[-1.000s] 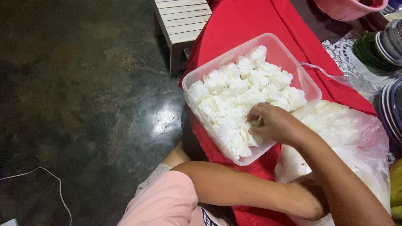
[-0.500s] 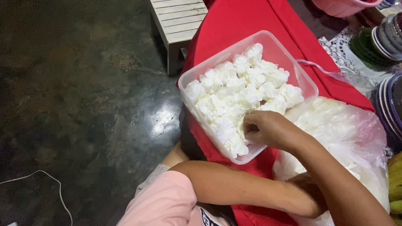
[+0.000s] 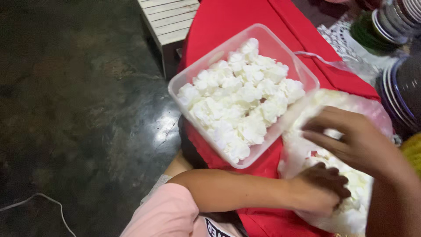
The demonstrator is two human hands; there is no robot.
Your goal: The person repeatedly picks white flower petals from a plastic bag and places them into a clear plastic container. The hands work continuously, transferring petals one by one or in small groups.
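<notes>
My left arm wears a short pink sleeve (image 3: 169, 210) that ends above the elbow, leaving the forearm bare. Both my left hand (image 3: 322, 186) and right hand (image 3: 355, 140) are ungloved, without rings or a watch.

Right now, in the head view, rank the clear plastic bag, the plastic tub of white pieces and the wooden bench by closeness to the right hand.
1. Clear plastic bag: directly under the right hand, around the white pieces it reaches toward.
2. Plastic tub: beside the bag, on the red cloth, up and left of the hand.
3. Wooden bench: top left, on the dark floor.
</notes>
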